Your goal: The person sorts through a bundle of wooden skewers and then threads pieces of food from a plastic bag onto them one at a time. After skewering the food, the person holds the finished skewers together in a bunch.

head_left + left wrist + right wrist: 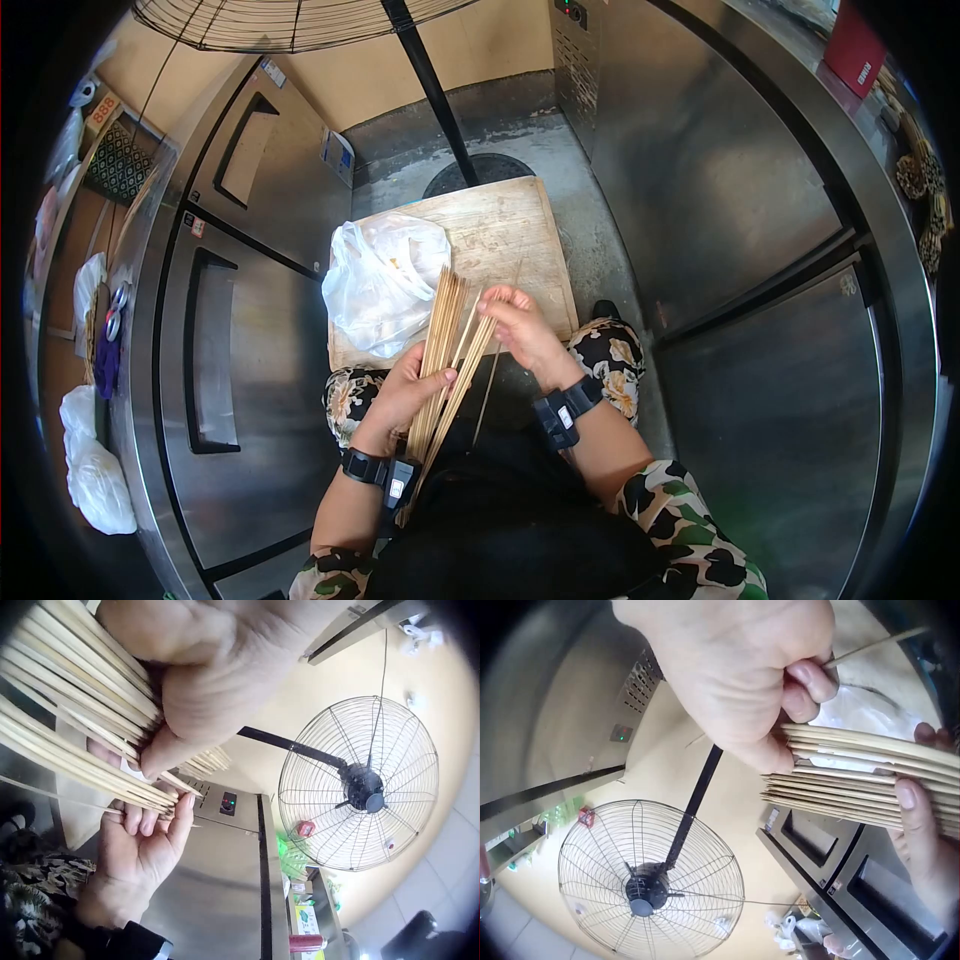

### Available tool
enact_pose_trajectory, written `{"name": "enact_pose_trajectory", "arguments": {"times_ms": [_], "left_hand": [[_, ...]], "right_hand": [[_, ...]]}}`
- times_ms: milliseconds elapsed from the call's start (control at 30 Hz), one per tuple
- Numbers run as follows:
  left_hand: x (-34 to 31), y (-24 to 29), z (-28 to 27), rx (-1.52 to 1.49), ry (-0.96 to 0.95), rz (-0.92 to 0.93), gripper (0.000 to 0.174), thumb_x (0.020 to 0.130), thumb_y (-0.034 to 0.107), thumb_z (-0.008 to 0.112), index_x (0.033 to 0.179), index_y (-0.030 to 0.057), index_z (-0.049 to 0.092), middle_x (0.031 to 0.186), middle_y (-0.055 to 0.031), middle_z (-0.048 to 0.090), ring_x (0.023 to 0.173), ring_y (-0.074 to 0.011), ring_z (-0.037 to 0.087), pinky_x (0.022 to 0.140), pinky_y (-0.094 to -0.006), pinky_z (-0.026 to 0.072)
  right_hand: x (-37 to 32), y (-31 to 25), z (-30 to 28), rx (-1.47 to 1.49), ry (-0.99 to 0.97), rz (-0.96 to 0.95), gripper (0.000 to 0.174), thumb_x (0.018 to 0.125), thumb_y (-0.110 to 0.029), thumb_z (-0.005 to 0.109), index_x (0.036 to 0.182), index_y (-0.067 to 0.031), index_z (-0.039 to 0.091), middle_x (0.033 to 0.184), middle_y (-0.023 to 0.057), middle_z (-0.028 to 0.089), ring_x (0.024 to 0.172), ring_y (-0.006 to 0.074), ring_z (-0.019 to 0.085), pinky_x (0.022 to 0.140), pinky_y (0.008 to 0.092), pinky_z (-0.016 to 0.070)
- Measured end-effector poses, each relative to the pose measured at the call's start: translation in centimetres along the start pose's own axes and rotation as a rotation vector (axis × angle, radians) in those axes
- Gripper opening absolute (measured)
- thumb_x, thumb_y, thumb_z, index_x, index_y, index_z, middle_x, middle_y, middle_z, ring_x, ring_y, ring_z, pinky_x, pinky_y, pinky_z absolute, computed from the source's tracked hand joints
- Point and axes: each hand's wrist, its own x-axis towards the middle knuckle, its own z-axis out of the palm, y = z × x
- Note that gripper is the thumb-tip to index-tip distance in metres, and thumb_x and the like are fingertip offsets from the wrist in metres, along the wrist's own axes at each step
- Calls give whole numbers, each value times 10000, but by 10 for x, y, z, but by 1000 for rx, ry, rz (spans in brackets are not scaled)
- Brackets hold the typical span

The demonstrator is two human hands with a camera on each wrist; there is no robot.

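Observation:
A thick bundle of bamboo skewers (440, 325) is gripped near its middle by my left hand (403, 393), the thumb lying across the front. Part of the bundle fans off to the right, and my right hand (520, 322) pinches the upper ends of that part between thumb and fingers. One single skewer (486, 390) slants down from the right hand, apart from the others. In the right wrist view this lone skewer (877, 646) is held by the curled fingers, while the thumb lies at the pointed tips of the bundle (840, 799).
A wooden board (500, 225) lies before my knees, with a white plastic bag (385, 285) on its left side. Steel fridges (255, 350) stand on the left and a steel cabinet (730, 160) on the right. Behind the board rises a black-caged fan (360, 784) on a pole.

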Motion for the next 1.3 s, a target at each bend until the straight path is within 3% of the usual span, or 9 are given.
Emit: {"name": "enact_pose_trajectory", "arguments": {"times_ms": [100, 267, 433, 667, 767, 867, 967, 1100, 1300], "left_hand": [[-3, -1, -2, -27, -62, -34, 451, 852, 67, 641, 1253, 20, 440, 944, -69, 638, 801, -146, 649, 690, -261, 535], [-18, 2, -12, -4, -13, -30, 455, 853, 76, 641, 1261, 21, 445, 942, -66, 636, 781, -150, 651, 681, -268, 541], [-38, 17, -30, -88, 117, 1, 345, 860, 76, 633, 1173, 22, 497, 911, -66, 638, 764, -158, 654, 659, -282, 558], [-40, 14, -44, -101, 159, 104, 265, 864, 61, 627, 1102, 18, 518, 874, -69, 642, 743, -147, 644, 633, -268, 538], [-33, 12, -33, -55, 117, 119, 269, 862, 68, 635, 1099, 19, 518, 861, -66, 639, 722, -136, 634, 626, -258, 526], [-26, 11, -24, -6, 77, 134, 280, 865, 78, 637, 1108, 18, 511, 857, -67, 637, 720, -129, 630, 631, -244, 515], [-17, 9, -14, -8, 75, 119, 291, 851, 58, 648, 1106, 10, 516, 853, -47, 619, 705, -105, 596, 630, -225, 491], [-10, 13, 0, -20, 63, 90, 326, 837, 26, 650, 1139, 4, 530, 836, 0, 586, 665, -55, 526, 621, -200, 455], [-2, 12, 4, -1, 57, 75, 364, 829, 27, 661, 1169, 8, 532, 853, 16, 588, 684, -39, 522, 626, -190, 451]], "right_hand": [[5, -20, -8, 53, 103, -143, 38, 858, -67, 576, 848, -101, 587, 743, 2, 592, 498, 25, 381, 450, 168, 286], [10, -59, -41, 243, 269, -487, 35, 894, -88, 516, 921, -89, 539, 813, 63, 613, 497, 44, 398, 424, 185, 307], [-2, -82, -75, 385, 448, -626, 90, 944, -158, 481, 958, -81, 524, 694, 17, 505, 504, 61, 396, 423, 198, 305], [-1, -54, -38, 190, 272, -425, 212, 995, -234, 402, 984, -70, 535, 656, -4, 490, 531, 96, 424, 470, 211, 352], [-2, -43, -26, 210, 69, -334, 233, 989, -267, 419, 931, -77, 541, 689, 3, 518, 565, 92, 436, 516, 236, 382], [-3, -23, -16, 156, -57, -97, 198, 980, -241, 456, 959, -69, 552, 690, -3, 510, 562, 54, 414, 500, 189, 348], [-4, -16, -2, 104, -164, -78, 138, 955, -184, 514, 992, -60, 565, 685, -17, 498, 550, 28, 388, 487, 157, 317], [0, -15, -1, 82, -161, -69, 71, 878, -81, 622, 927, -52, 580, 688, -33, 518, 496, 25, 359, 458, 163, 289], [-1, -19, -1, 98, -102, -42, 67, 862, -36, 625, 898, -62, 575, 687, -35, 523, 486, 20, 360, 436, 173, 270]]}}
